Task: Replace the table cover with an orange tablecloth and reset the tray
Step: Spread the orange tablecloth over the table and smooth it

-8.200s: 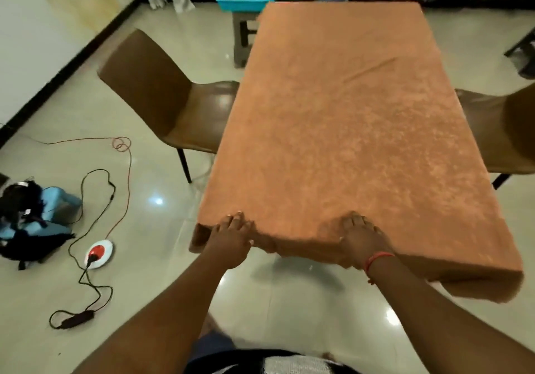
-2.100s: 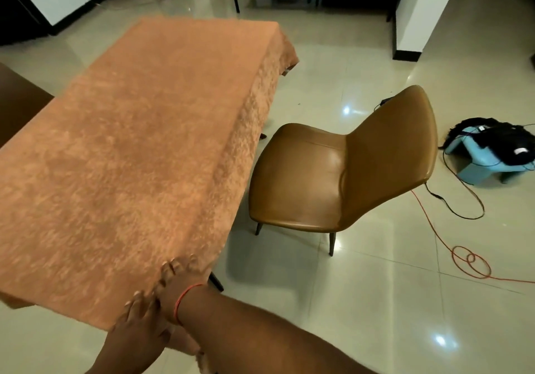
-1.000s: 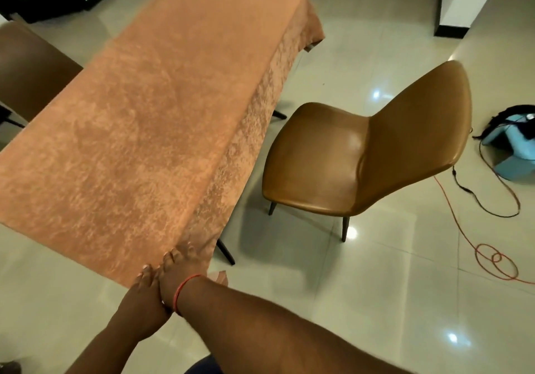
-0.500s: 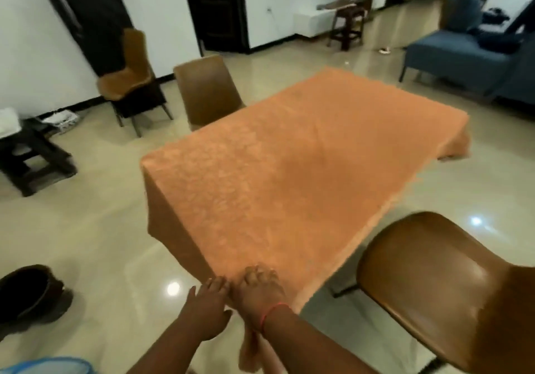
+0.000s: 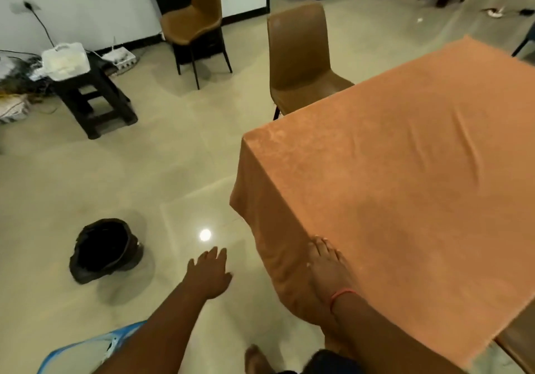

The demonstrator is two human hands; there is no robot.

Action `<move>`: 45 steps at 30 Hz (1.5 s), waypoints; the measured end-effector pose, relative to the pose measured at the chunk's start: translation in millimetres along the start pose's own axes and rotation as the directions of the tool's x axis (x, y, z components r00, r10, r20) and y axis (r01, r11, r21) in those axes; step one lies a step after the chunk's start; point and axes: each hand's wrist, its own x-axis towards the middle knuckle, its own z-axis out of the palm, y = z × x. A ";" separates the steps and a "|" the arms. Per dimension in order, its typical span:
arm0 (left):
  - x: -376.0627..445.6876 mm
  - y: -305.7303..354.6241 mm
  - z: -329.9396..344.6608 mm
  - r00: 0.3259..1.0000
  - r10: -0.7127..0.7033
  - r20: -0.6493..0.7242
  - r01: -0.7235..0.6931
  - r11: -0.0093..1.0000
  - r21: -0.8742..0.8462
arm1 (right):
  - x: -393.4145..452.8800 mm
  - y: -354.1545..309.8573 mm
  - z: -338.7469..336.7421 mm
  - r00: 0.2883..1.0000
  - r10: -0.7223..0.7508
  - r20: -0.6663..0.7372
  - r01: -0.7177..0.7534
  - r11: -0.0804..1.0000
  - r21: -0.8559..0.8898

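Observation:
The orange tablecloth [image 5: 405, 176] covers the whole table on the right and hangs down over its near-left end. My right hand [image 5: 327, 263], with a red band at the wrist, lies flat on the cloth along that table edge, fingers straight. My left hand [image 5: 210, 272] is off the cloth, held out over the floor to the left with its fingers spread and nothing in it. A few soft creases run across the cloth's top. No tray is in view.
A brown chair [image 5: 298, 55] stands at the table's far side, another [image 5: 194, 17] by the wall. A dark stool [image 5: 92, 95] carries a white box [image 5: 65, 60]. A black bin [image 5: 104, 249] sits on the floor at left, a blue container's rim [image 5: 86, 347] at bottom left.
My left hand has come off the tablecloth's edge and swung out to the left over the floor. My right hand stays on the cloth. The view has turned left.

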 end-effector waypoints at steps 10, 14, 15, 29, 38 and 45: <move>132.5 11.3 -100.7 0.943 0.296 -0.151 -0.296 0.955 0.027 | 136.3 -23.3 -52.0 0.990 0.116 -0.079 -0.114 0.993 0.027; 173.9 7.8 -146.7 0.895 0.392 -0.212 -0.385 0.920 0.079 | 191.5 -39.4 -74.8 0.988 0.128 -0.085 -0.123 0.991 0.061; 187.5 5.3 -160.9 0.877 0.417 -0.239 -0.405 0.909 0.099 | 206.6 -44.1 -82.0 0.989 0.119 -0.089 -0.113 0.992 0.060; 360.5 45.6 -256.2 0.541 0.840 -0.028 -0.782 0.515 0.351 | 345.7 -81.6 -139.8 0.907 0.414 -0.080 -0.401 0.905 0.140; 422.2 38.6 -277.1 0.332 0.919 0.213 -0.883 0.223 0.413 | 407.7 -130.5 -151.3 0.707 0.707 0.025 -0.690 0.681 0.245; 440.1 33.8 -294.7 0.336 0.904 0.264 -0.868 0.188 0.460 | 435.3 -139.9 -168.1 0.687 0.721 0.088 -0.715 0.648 0.263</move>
